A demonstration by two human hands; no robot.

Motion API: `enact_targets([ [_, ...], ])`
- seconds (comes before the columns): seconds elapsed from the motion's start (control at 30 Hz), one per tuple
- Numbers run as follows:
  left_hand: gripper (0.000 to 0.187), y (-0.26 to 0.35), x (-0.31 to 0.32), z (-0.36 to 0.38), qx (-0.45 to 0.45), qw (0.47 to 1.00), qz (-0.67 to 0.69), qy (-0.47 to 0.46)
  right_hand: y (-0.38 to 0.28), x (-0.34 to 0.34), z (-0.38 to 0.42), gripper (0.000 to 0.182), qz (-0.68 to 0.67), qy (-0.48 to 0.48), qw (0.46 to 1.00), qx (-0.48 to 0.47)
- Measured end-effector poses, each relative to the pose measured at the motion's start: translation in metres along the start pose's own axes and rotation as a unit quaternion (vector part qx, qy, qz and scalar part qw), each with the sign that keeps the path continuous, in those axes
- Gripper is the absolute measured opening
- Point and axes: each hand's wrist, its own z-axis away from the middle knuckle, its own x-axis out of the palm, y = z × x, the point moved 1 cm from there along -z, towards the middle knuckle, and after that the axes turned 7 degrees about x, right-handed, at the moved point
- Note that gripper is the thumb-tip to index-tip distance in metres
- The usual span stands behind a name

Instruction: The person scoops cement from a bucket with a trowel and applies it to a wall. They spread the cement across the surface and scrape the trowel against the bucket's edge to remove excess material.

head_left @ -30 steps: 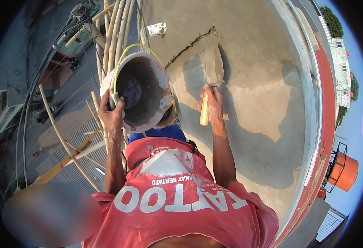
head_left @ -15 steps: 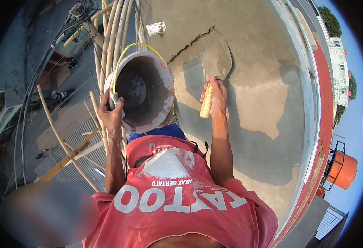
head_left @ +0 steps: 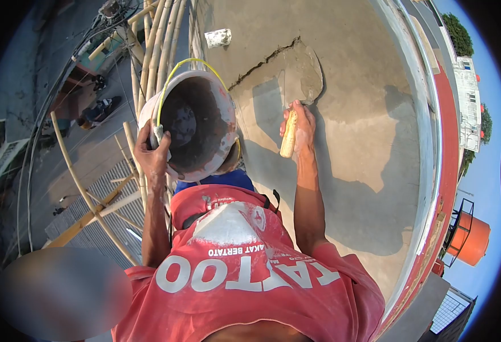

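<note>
Outdoor building site high above a street (head_left: 112, 126), bamboo scaffold poles (head_left: 160, 43) at upper left, a broad grey plastered surface (head_left: 353, 142) at centre, mortar-stained bucket (head_left: 199, 128), corrugated roofing (head_left: 103, 183) at lower left, blue sky (head_left: 481, 185) at right.

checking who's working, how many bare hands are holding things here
2: the left hand at the rim of the bucket, the right hand around the tool handle. Others may be hidden.

bamboo poles (head_left: 155, 45), upper left | corrugated sheeting (head_left: 71, 214), lower left | orange tank (head_left: 471, 240), lower right
</note>
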Motion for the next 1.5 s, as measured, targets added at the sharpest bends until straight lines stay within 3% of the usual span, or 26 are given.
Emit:
enact_targets([
  [0.13,0.049,0.004,0.001,-0.002,0.0,1.0,-0.001,-0.002,0.01,-0.007,0.017,0.031,-0.07,-0.021,0.997,0.015],
  [0.3,0.049,-0.001,0.006,-0.003,0.015,1.0,0.01,-0.002,0.021,-0.01,0.033,0.032,-0.037,-0.034,0.998,0.022],
  [0.37,0.049,0.001,0.008,-0.004,0.009,1.0,0.003,-0.012,0.019,-0.009,0.028,0.033,0.036,-0.008,0.999,0.035],
  [0.53,0.049,0.0,0.017,-0.009,0.014,1.0,0.019,-0.017,0.015,-0.012,0.0,0.033,0.021,0.001,1.0,0.023],
  [0.67,0.047,0.008,0.019,-0.008,0.007,1.0,0.021,-0.022,0.042,-0.02,0.021,0.036,-0.029,0.011,0.999,0.023],
  [0.77,0.047,0.007,0.02,-0.005,0.017,0.999,0.035,-0.021,0.05,-0.024,0.032,0.038,0.007,0.008,1.0,0.017],
  [0.9,0.05,0.004,0.023,-0.005,0.019,0.999,0.017,-0.039,0.028,-0.012,0.009,0.037,0.081,0.01,0.997,0.004],
  [1.2,0.05,0.004,0.022,-0.004,-0.007,0.999,0.003,-0.041,0.028,-0.011,0.043,0.036,0.033,0.058,0.998,-0.018],
  [1.4,0.05,0.006,0.028,-0.006,0.004,0.999,0.001,-0.051,0.014,-0.011,0.018,0.038,0.062,0.04,0.997,-0.01],
  [1.5,0.049,0.004,0.029,-0.008,-0.008,0.999,0.002,-0.05,0.019,-0.02,0.042,0.036,0.08,0.063,0.995,-0.009],
])
